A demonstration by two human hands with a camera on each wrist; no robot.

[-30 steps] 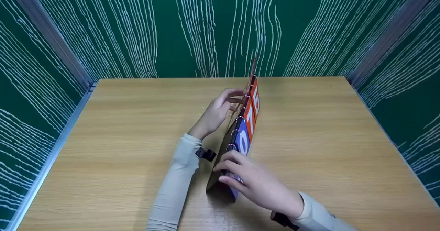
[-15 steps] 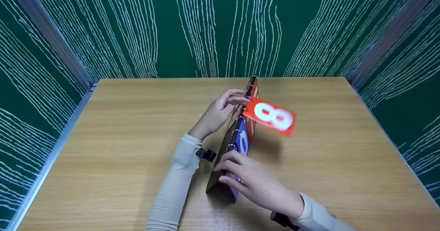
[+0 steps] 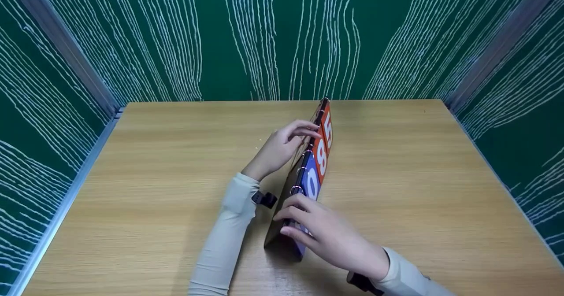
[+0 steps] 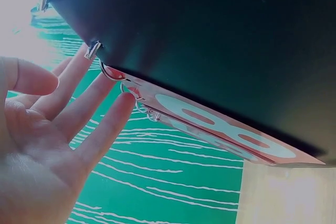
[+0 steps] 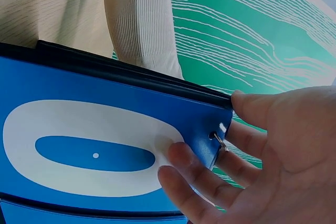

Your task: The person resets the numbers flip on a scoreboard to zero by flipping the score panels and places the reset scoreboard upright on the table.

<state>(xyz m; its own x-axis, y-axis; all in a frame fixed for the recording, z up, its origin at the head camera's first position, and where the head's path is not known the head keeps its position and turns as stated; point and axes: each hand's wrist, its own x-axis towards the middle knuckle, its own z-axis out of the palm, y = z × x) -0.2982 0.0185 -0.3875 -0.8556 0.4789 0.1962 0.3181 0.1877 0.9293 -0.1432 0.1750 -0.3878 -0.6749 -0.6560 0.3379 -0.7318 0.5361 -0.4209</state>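
A flip scoreboard [image 3: 291,190] stands tent-like on the table, running away from me. Its ringed number cards hang on the right side: a red 5 [image 3: 328,128], a red 8 [image 3: 321,159] and a blue 0 [image 3: 312,184]. My left hand [image 3: 280,148] reaches over the top edge from the left, fingers extended, fingertips by the rings of the red 8. At the near end my right hand [image 3: 335,238] holds the board by its top edge, beside a blue 0 card [image 5: 105,87] in the right wrist view. Part of the near blue card is hidden behind that hand in the head view.
The wooden table [image 3: 176,164] extends on both sides of the board. Green walls [image 3: 229,45] with white wavy lines enclose it at the back and sides. Small black cameras are strapped to both wrists.
A red card has flipped over the rings to the right and now hangs as an 8 where a 7 showed. My left fingers have dropped slightly; the right hand has stayed put.
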